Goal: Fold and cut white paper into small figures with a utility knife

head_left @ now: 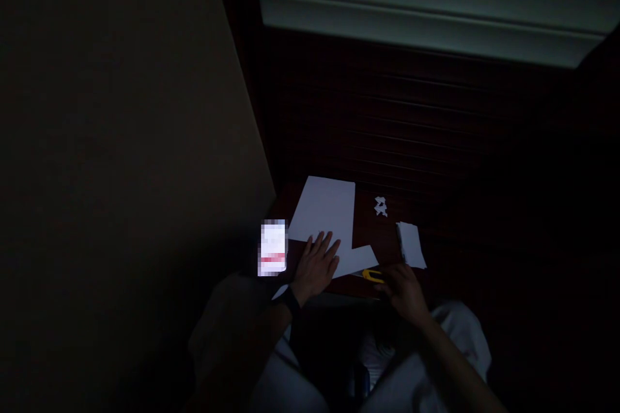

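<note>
My left hand (317, 264) lies flat with its fingers spread, pressing on white paper on a dark table. One large white sheet (325, 206) reaches away from the fingertips. A smaller white paper piece (358, 259) sticks out to the right of that hand; whether the two are joined is hidden under the fingers. My right hand (403, 287) is closed around a yellow utility knife (372, 275). Its blade points left and lies at the near edge of the smaller piece; in the dim light I cannot tell whether it touches the paper.
A lit screen (272, 248), blurred out, sits at the table's left edge. Small white paper scraps (381, 206) lie towards the back right, and a stack of white paper (411, 245) is at the right. A wall (145, 110) rises on the left, slatted shutters (411, 19) behind.
</note>
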Tool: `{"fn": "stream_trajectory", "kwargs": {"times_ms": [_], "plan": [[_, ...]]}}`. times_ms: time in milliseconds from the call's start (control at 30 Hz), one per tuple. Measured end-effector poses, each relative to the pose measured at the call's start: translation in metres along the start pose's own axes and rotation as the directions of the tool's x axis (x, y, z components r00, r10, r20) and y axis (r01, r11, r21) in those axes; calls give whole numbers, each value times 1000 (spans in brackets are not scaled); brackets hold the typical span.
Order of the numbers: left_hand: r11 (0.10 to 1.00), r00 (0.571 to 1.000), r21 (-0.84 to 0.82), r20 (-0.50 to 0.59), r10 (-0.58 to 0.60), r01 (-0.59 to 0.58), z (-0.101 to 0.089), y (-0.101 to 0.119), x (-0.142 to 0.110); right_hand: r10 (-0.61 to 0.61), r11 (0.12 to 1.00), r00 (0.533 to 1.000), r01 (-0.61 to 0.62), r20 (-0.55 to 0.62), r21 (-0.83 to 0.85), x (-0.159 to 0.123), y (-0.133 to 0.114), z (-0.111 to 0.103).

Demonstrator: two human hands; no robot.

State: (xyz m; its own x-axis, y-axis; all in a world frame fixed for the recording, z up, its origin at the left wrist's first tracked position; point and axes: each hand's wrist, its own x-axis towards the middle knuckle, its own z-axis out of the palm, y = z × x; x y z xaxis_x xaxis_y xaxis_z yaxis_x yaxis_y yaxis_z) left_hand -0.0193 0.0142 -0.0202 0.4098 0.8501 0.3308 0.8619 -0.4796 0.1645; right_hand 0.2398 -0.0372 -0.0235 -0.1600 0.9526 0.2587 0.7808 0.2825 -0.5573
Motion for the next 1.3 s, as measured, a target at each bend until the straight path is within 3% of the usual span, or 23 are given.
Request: {"fn": "stream_trajectory", "kwargs": {"times_ms": [433,733,1300], "plan": [[1000,1000,7,3,-9,9,0,2,0,-12,1000,998,12,56,3,5,-1,7],[991,988,-38,74,134,-132,-9,2,-3,9,1000,999,-8,44,-17,4,9,8],[984,979,-28,105,176,-174,-3,-2,-5,-41,998,996,45,76,-51,5,-4,5]]}}
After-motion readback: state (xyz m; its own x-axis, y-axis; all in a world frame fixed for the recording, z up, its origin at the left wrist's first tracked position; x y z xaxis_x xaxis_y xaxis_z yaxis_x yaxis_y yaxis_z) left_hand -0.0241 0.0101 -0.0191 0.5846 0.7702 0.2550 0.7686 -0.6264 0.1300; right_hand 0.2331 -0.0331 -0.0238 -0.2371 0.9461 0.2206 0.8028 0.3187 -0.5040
